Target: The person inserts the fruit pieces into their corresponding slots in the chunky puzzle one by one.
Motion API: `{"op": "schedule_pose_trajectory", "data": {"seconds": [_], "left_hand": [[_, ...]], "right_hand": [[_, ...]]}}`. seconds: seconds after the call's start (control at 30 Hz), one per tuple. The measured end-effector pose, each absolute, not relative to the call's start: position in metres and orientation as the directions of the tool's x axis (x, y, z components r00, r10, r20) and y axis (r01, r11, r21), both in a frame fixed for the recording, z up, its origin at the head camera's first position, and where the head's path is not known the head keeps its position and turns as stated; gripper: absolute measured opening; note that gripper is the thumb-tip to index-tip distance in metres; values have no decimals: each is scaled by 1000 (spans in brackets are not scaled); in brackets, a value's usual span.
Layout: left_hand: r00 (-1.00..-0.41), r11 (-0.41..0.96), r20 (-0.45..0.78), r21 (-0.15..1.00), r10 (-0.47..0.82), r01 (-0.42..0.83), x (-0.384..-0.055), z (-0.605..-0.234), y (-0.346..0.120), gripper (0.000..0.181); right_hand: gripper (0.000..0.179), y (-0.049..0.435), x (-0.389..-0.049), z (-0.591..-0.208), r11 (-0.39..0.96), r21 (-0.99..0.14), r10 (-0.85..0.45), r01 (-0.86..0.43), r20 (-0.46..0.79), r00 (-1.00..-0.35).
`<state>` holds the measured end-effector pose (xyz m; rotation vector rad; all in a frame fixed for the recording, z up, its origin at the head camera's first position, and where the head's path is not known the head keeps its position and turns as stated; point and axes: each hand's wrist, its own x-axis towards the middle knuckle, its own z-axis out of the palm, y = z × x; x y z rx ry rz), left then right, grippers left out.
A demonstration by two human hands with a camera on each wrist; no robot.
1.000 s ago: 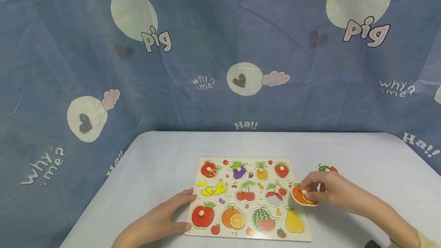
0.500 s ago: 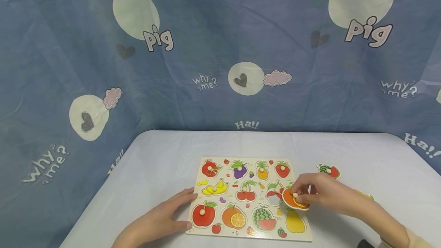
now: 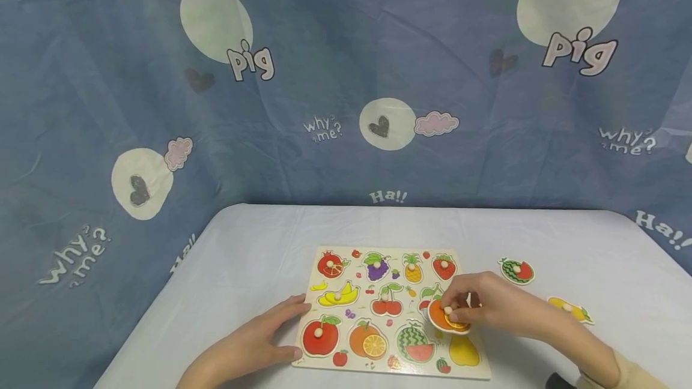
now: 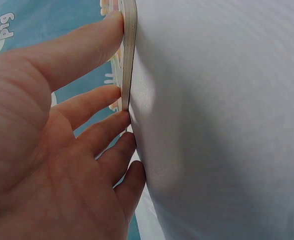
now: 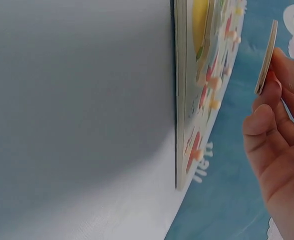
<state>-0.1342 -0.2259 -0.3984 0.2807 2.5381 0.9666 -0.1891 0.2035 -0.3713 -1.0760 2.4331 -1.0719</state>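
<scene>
A wooden fruit puzzle board (image 3: pixel 394 317) lies flat on the table. My left hand (image 3: pixel 254 335) rests at its left edge, thumb and fingertips touching the side, fingers nearly straight in the left wrist view (image 4: pixel 82 135). With thumb and fingers, my right hand (image 3: pixel 486 305) pinches the knob of an orange puzzle piece (image 3: pixel 439 317). That piece is held above the board's right part, overlapping the cherry piece and the pear recess (image 3: pixel 464 351). In the right wrist view the orange piece (image 5: pixel 266 57) is seen edge-on, off the board. The printed orange recess (image 3: pixel 367 341) shows at the board's lower middle.
A watermelon piece (image 3: pixel 516 271) and a yellow pear piece (image 3: pixel 570 310) lie on the white table (image 3: pixel 540 233) right of the board. Knobbed pieces such as the apple (image 3: pixel 320 339) and bananas (image 3: pixel 340 295) sit in the board. A blue printed cloth (image 3: pixel 303 77) hangs behind.
My right hand has moved left with the orange piece, from the board's right edge to over the board. The watermelon and pear pieces have come into view. My left hand stays in place.
</scene>
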Motion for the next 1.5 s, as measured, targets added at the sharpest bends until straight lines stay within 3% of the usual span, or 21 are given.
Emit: {"op": "schedule_pose_trajectory", "data": {"seconds": [0.77,1.03,1.5], "left_hand": [[-895,736,-301,676,328,43,-135,-399,-226,74],[-896,737,-300,674,329,45,-135,-399,-226,74],[-893,735,-305,677,332,41,-135,-398,-227,74]], "right_hand": [[9,169,-190,-369,400,-735,-793,-547,21,-609],[7,157,-191,-369,327,-753,-834,-572,56,-550],[6,138,-193,-368,347,-749,-844,-564,12,-536]]}}
